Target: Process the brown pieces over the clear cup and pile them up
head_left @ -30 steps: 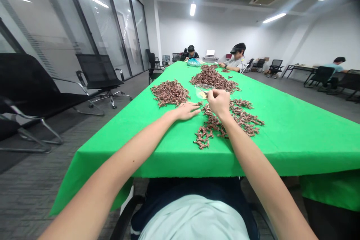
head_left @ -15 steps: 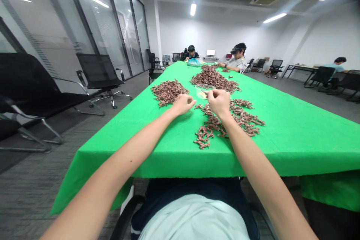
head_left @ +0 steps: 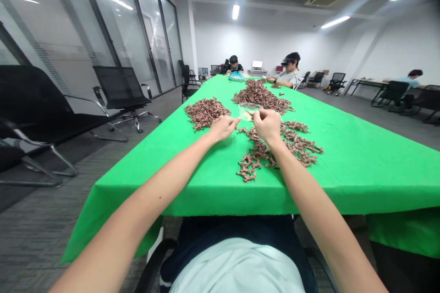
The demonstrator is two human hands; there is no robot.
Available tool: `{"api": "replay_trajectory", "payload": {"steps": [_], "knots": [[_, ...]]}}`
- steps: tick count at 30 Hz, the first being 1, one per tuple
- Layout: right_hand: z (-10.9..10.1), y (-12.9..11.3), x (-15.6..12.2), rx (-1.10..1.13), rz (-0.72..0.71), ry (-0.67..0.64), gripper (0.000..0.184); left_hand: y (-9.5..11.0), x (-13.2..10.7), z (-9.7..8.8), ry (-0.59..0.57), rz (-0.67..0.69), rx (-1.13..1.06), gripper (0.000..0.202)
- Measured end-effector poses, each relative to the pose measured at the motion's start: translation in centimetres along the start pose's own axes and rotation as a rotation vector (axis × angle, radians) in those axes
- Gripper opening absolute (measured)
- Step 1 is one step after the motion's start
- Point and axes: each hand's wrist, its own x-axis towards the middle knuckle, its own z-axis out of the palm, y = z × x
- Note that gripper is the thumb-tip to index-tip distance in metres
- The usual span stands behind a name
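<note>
Running down the upper left of the frame are glass panels (head_left: 137, 32), behind black mesh chairs (head_left: 118, 84) on grey carpet (head_left: 85, 165). Next comes green cloth (head_left: 360, 155), smooth and matte. At centre-left sits a heap of brown, knobbly pieces (head_left: 204, 112); beside it the left hand (head_left: 222, 128) curls, and I can't tell whether its fingertips meet. At centre, a clear round bowl (head_left: 244, 109) stands near the right hand (head_left: 267, 123), its fingers clamped on a thin tool (head_left: 251, 113). Glossy, twisted brown bits (head_left: 299, 144) spread rightward below.
</note>
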Motion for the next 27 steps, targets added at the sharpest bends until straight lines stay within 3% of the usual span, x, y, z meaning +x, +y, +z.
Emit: {"api": "replay_trajectory", "payload": {"steps": [4, 7, 10, 13, 16, 21, 27], "knots": [[0.0, 0.0, 0.0, 0.009, 0.004, 0.006, 0.034, -0.3, 0.1, -1.3, -0.081, 0.025, -0.007, 0.033], [-0.1, -0.1, 0.0, 0.012, 0.007, 0.002, 0.034, -1.4, 0.5, -2.7, -0.218, 0.018, -0.106, 0.026], [-0.2, -0.2, 0.0, 0.009, 0.008, -0.002, 0.035, -2.9, 0.6, -3.9, -0.432, -0.029, -0.208, 0.035], [-0.1, -0.1, 0.0, 0.014, -0.003, 0.006, 0.035, -4.2, 0.4, -4.4, -0.629, -0.091, -0.274, 0.059], [0.0, -0.1, 0.0, 0.021, 0.005, 0.000, 0.036, -4.8, 0.2, -4.3, -0.730, -0.093, -0.283, 0.070], [0.1, -0.2, 0.0, 0.021, 0.024, -0.021, 0.035, -4.9, 0.3, -3.0, -0.613, -0.056, -0.217, 0.059], [0.1, 0.0, 0.1, 0.014, 0.020, -0.040, 0.035, -3.5, 0.1, -0.7, -0.251, 0.062, -0.071, 0.046]]}}
